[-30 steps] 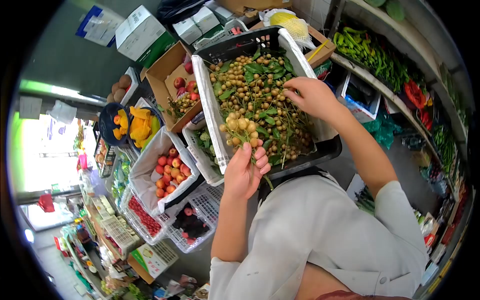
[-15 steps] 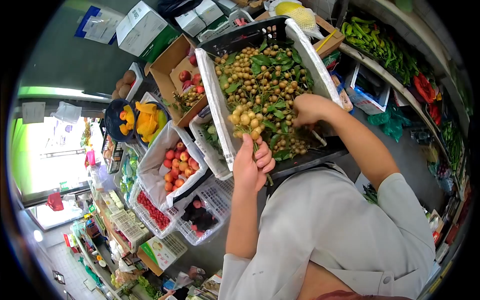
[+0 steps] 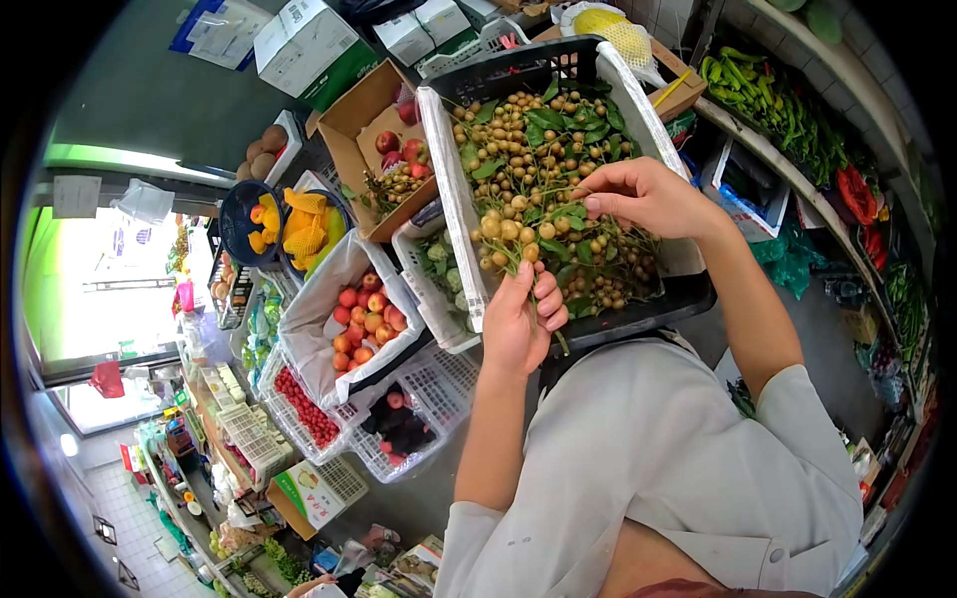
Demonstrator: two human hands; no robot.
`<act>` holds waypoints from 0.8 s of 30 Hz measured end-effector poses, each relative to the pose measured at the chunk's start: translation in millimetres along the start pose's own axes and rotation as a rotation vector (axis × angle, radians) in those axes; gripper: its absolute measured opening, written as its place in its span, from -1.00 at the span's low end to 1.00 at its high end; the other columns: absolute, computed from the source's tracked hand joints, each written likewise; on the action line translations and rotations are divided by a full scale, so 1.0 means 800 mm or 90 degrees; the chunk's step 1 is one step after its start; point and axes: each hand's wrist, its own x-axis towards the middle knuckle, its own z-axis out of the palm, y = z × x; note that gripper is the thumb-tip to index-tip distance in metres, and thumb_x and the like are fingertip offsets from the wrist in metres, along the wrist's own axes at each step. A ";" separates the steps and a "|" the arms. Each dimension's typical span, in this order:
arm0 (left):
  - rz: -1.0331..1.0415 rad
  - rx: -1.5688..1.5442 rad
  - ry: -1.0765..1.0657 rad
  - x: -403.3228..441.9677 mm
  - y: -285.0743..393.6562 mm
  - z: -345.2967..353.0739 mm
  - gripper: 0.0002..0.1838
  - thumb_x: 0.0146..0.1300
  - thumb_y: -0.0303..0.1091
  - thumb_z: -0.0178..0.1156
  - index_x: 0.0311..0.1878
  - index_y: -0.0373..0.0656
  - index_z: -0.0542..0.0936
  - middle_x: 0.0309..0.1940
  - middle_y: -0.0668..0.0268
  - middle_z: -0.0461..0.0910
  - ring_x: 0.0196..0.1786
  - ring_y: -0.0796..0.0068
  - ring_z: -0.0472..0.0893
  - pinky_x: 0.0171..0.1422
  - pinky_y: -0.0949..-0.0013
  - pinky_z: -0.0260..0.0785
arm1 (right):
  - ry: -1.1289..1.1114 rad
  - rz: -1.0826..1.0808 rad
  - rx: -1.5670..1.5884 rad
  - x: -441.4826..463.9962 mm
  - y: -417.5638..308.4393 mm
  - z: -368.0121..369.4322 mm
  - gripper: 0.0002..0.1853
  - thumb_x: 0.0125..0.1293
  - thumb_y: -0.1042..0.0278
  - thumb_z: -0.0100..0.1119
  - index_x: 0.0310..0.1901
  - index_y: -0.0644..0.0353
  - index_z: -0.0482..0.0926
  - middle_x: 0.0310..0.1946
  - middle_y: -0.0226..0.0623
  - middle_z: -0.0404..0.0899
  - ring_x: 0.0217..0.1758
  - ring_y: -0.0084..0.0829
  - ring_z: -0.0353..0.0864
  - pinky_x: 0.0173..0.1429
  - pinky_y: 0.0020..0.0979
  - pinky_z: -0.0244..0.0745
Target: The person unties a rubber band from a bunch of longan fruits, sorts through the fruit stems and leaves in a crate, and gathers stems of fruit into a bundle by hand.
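My left hand (image 3: 520, 317) is closed round the green stems of a bunch of longans (image 3: 505, 234), whose round tan fruit stand above my thumb. The bunch is held over the near left part of a black crate (image 3: 658, 311) lined with white foam. Many longans (image 3: 533, 130) on twigs with green leaves fill the crate. My right hand (image 3: 643, 194) hovers over the right side of the pile, thumb and fingertips brought together in a pinch. Whatever lies between those fingertips is too small to make out.
Left of the crate are a cardboard box (image 3: 344, 130) with red fruit and a white-lined box of peach-like fruit (image 3: 369, 319). Farther down stand white plastic baskets (image 3: 449, 384). Green peppers (image 3: 758, 100) lie on the right-hand shelf. A yellow netted fruit (image 3: 610, 35) sits behind.
My right hand has risen out of the pile and moved slightly away from me; its fingers now show. The left hand still grips the longan bunch. The view has shifted a little.
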 end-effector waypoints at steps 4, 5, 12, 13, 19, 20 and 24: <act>-0.017 0.020 0.003 0.000 0.000 0.003 -0.77 0.68 -0.15 -0.05 0.05 -0.12 0.39 -0.33 0.43 0.31 -0.36 0.57 0.29 -0.29 0.43 0.21 | 0.031 -0.053 -0.007 -0.009 -0.024 0.018 -0.68 0.52 0.31 0.24 0.16 0.33 0.66 -0.27 -0.44 0.73 -0.38 -0.69 0.52 -0.30 -0.57 0.45; -0.018 0.030 0.007 0.001 -0.001 0.003 -0.78 0.68 -0.16 -0.05 0.05 -0.12 0.39 -0.33 0.43 0.31 -0.35 0.56 0.30 -0.28 0.42 0.22 | 0.038 -0.048 0.016 -0.010 -0.028 0.024 -0.68 0.52 0.32 0.23 0.17 0.33 0.66 -0.28 -0.42 0.73 -0.37 -0.67 0.54 -0.28 -0.56 0.47; -0.014 0.062 -0.034 0.002 -0.007 0.005 -0.82 0.68 -0.19 -0.05 0.05 -0.10 0.37 -0.30 0.43 0.31 -0.31 0.55 0.32 -0.23 0.41 0.26 | 0.074 -0.069 0.179 -0.002 -0.043 0.093 -0.77 0.50 0.46 0.23 0.08 0.37 0.67 -0.30 -0.34 0.71 -0.31 -0.61 0.69 -0.21 -0.55 0.63; -0.004 0.073 -0.022 0.001 -0.007 0.008 -0.84 0.67 -0.20 -0.04 0.04 -0.07 0.39 -0.30 0.44 0.31 -0.32 0.57 0.31 -0.22 0.41 0.24 | 0.098 -0.091 0.103 -0.004 -0.039 0.102 -0.79 0.49 0.46 0.23 0.05 0.37 0.66 -0.31 -0.33 0.71 -0.30 -0.60 0.69 -0.19 -0.52 0.65; 0.021 0.050 -0.046 0.001 -0.006 -0.001 -0.87 0.64 -0.23 -0.03 -0.03 -0.05 0.40 -0.26 0.46 0.35 -0.27 0.58 0.36 -0.17 0.37 0.26 | 0.269 -0.175 -0.232 -0.027 -0.021 0.134 -0.79 0.42 0.39 0.25 -0.06 0.38 0.69 -0.27 -0.14 0.68 -0.25 -0.20 0.75 -0.19 -0.29 0.67; 0.018 0.031 -0.074 0.002 -0.007 -0.007 -0.87 0.63 -0.24 -0.01 -0.03 -0.06 0.41 -0.23 0.45 0.40 -0.23 0.55 0.41 -0.14 0.34 0.31 | 0.269 -0.138 -0.178 -0.032 -0.026 0.139 -0.81 0.39 0.40 0.23 -0.11 0.36 0.67 -0.25 -0.10 0.63 -0.24 -0.03 0.70 -0.15 -0.18 0.65; 0.040 0.038 0.048 0.001 -0.008 0.001 -0.77 0.62 -0.28 -0.08 0.20 -0.10 0.43 -0.02 0.37 0.56 -0.08 0.50 0.56 -0.02 0.36 0.42 | 0.267 -0.229 -0.384 -0.046 -0.026 0.152 -0.81 0.36 0.42 0.19 -0.06 0.31 0.60 -0.24 -0.07 0.57 -0.25 -0.05 0.67 -0.16 -0.15 0.64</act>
